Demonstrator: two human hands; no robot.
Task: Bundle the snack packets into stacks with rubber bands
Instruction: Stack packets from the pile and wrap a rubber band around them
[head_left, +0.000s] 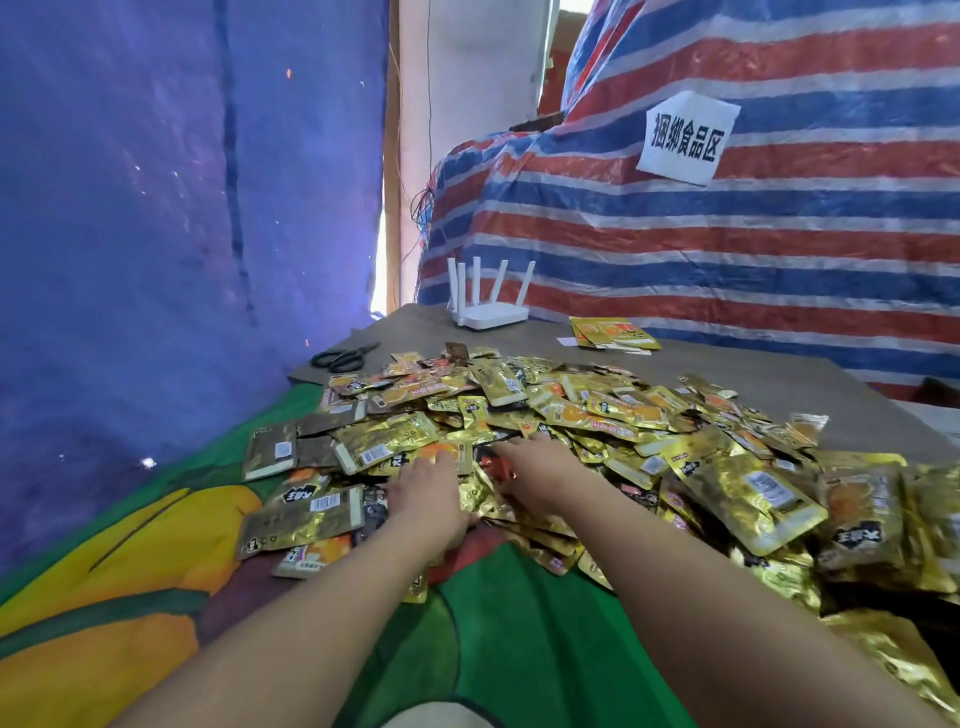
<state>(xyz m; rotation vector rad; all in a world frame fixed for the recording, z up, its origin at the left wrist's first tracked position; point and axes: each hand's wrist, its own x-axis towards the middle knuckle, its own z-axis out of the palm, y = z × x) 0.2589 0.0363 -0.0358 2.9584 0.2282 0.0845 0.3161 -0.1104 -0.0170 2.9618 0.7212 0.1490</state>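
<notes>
Both hands are reaching into the near edge of the packets, a big loose heap of gold foil that spreads away from them and off to the right. The left hand lies palm down on the heap with its fingers laid flat over a packet, not pinching anything that can be seen. The right hand, just beside it, has its fingers pushed in among the packets; whether they grip one cannot be told. This looks like the gathering step: picking packets out to build a stack. No rubber band shows near either hand. A small squared stack lies well beyond the fingertips, past the heap. Next the hands need to draw several packets together, align their edges, and hold them firm enough to take a band.
</notes>
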